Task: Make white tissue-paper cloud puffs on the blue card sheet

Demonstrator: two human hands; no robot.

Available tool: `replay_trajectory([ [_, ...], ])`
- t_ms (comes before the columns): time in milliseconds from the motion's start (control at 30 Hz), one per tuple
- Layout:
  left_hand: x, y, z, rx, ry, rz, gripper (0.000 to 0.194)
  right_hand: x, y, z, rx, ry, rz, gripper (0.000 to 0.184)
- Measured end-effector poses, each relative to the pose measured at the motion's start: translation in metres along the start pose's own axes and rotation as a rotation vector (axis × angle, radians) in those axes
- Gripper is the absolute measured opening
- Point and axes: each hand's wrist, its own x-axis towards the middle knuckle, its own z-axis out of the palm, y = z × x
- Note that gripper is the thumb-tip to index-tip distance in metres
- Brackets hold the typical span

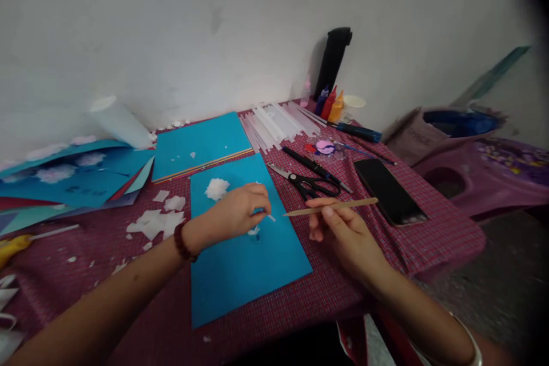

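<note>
Over the right half of a blue paper sheet (240,280), my left hand (240,210) pinches a small white scrap (271,218) between thumb and fingers. My right hand (343,229), off the sheet's right edge, is closed on a thin wooden stick (343,206) held nearly level, its pointed tip toward the left hand. A fluffy white tuft (217,189) lies on the upper left of the sheet. Below the left hand a smaller white bit (254,231) rests on the blue. The scrap is too small to tell its material for sure.
Scissors (306,180), a black pen (315,166) and a phone (388,191) lie to the right. Glue sticks (278,126), paint bottles (329,104) and a paint blob (325,147) are behind. Left are white paper scraps (154,224), blue cards (86,183) and a yellow glue gun (15,246).
</note>
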Motion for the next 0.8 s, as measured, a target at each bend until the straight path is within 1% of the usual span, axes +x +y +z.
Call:
replay_trajectory([
  [67, -0.003, -0.007, 0.007, 0.097, -0.055, 0.040, 0.017, 0.002, 0.000, 0.001, -0.080, -0.017, 0.012, 0.020],
  [133, -0.009, -0.011, 0.010, 0.117, -0.085, 0.010, 0.018, 0.006, -0.001, 0.006, -0.147, -0.041, 0.022, 0.021],
  [267, -0.015, -0.009, 0.011, 0.063, -0.124, -0.037, 0.022, 0.015, -0.001, 0.016, -0.253, -0.081, 0.015, 0.020],
  [467, -0.016, -0.003, 0.016, -0.020, -0.122, -0.124, 0.021, 0.030, 0.006, 0.025, -0.423, -0.085, -0.027, 0.014],
  [567, -0.017, 0.000, 0.016, -0.023, -0.125, -0.147, 0.021, 0.035, 0.012, 0.026, -0.402, -0.107, 0.013, 0.013],
  [667, -0.019, 0.001, 0.016, -0.022, -0.133, -0.143, 0.021, 0.037, 0.017, 0.027, -0.352, -0.134, 0.072, 0.013],
  [800, -0.020, -0.001, 0.018, -0.027, -0.119, -0.141, 0.021, 0.040, 0.020, 0.026, -0.302, -0.142, 0.115, 0.012],
])
